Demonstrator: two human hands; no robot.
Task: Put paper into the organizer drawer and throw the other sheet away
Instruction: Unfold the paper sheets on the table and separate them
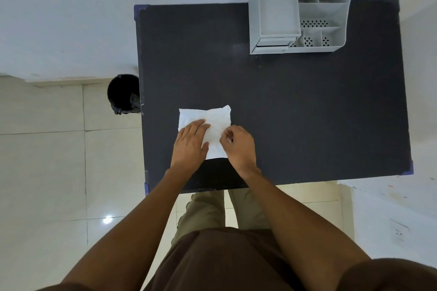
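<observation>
A crumpled white paper (214,119) lies on the dark table (307,113), near its front left. My left hand (190,143) rests flat on the paper's left part, fingers spread. My right hand (238,144) pinches the paper's right edge between thumb and fingers. I cannot tell whether it is one sheet or two stacked. The grey organizer (300,10) stands at the table's back right; its small drawer (274,42) is at its front left, slightly pulled out. A black bin (123,93) stands on the floor left of the table.
The white wall runs behind the table and bin. Pale floor tiles lie to the left. My legs stand against the table's front edge. A white surface with a socket sits at the lower right.
</observation>
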